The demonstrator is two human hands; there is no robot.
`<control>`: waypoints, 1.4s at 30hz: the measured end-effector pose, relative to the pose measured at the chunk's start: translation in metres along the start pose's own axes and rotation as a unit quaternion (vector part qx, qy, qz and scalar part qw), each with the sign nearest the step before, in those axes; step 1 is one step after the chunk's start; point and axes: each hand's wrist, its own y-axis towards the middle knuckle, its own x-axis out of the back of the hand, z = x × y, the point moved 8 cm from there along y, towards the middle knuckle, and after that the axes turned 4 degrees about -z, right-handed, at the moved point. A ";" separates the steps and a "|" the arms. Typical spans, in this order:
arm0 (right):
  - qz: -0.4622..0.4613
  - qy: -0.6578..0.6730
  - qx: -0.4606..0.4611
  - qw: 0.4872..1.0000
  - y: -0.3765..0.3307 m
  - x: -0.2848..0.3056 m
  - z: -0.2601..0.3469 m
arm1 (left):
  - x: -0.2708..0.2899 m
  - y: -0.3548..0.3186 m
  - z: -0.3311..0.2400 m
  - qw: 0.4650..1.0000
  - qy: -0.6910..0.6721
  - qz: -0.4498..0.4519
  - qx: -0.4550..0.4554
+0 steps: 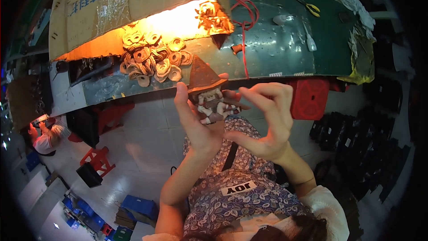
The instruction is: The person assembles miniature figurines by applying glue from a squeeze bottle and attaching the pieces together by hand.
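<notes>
My left hand [198, 134] holds a small figurine [210, 105] in front of the bench edge, with the thumb on one side and fingers behind it. A tall brown pointed hat [203, 76] sits on the figurine's head. Its body is pale and brown, and a thin brown stick-like part juts toward the right. Beside it, my right hand [269, 120] is curved with thumb and fingers wide apart, nothing visible between them. The right fingertips are close to the figurine; whether they touch it I cannot tell.
On the green bench [272, 49] lie a heap of brown ring-shaped pieces [154, 58], a red cord [244, 40] and yellow-handled pliers [312, 8]. A brightly lit cardboard box [133, 4] overhangs the pieces. Below stands a red stool [310, 99]. Another person [47, 138] sits far left.
</notes>
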 end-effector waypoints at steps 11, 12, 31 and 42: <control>-0.055 0.050 -0.013 0.997 -0.012 0.030 0.030 | -0.042 -0.040 0.017 0.997 0.043 -0.061 -0.001; -0.079 0.065 -0.004 0.995 -0.015 0.034 0.032 | -0.046 -0.043 0.018 0.998 0.060 -0.027 0.004; -0.169 0.027 -0.003 0.985 -0.027 0.008 0.059 | -0.035 -0.044 -0.004 0.998 -0.039 0.016 0.047; -0.220 -0.025 -0.131 0.966 -0.047 -0.047 0.089 | 0.013 -0.037 -0.030 0.983 0.035 0.049 0.175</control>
